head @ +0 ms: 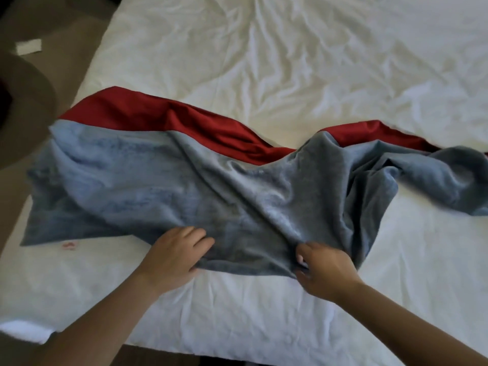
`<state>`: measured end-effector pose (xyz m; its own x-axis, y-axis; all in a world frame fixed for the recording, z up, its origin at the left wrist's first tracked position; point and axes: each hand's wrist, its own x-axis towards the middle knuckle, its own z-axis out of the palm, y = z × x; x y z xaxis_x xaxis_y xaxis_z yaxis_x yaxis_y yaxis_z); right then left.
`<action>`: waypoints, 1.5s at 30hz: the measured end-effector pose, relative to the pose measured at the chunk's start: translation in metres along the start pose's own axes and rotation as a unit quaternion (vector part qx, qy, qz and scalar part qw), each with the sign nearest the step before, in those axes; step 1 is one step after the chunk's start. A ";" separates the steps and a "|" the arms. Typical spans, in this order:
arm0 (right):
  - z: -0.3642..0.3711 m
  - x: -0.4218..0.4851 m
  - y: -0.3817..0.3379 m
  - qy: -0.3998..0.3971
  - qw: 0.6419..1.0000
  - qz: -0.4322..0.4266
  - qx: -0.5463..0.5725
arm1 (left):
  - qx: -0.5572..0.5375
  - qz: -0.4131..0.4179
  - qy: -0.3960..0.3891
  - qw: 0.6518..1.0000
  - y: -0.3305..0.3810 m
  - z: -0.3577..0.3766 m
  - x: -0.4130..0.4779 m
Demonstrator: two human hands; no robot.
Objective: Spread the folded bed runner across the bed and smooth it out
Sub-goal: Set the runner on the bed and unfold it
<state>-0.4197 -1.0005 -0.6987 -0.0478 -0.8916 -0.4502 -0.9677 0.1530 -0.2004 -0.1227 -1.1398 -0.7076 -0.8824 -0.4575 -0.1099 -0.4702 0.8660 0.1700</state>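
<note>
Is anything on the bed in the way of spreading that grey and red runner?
Nothing visible does. The left hand and right hand hold the bed runner by its near edge, and the white bed around it shows only wrinkles.

We are in a bedroom: a wide, white, creased bed (290, 62) fills most of our view, and brown floor (68, 48) shows left of the bed.

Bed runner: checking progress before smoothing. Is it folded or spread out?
Spread but rumpled: the bed runner lies unfolded across the white bed, with deep creases and a bunched right end.
</note>
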 end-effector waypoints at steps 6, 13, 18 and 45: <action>-0.008 0.061 -0.119 0.146 0.974 -0.150 0.089 | 0.111 -0.115 0.106 0.982 -0.062 0.001 -0.048; 0.004 0.114 -0.252 0.154 0.953 -0.255 0.052 | 0.152 -0.189 0.126 0.962 -0.114 0.017 -0.106; 0.015 0.136 -0.280 0.154 0.975 -0.155 -0.041 | 0.166 -0.228 0.108 0.953 -0.142 0.015 -0.120; 0.047 0.099 -0.321 0.137 0.967 -0.177 -0.118 | 0.115 -0.115 0.053 0.985 -0.150 0.008 -0.194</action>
<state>-0.1022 -1.1179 -0.7204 0.2647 -0.9547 -0.1358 -0.9634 -0.2557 -0.0802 0.1188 -1.1790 -0.7196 -0.7559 -0.6545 -0.0144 -0.6519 0.7546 -0.0748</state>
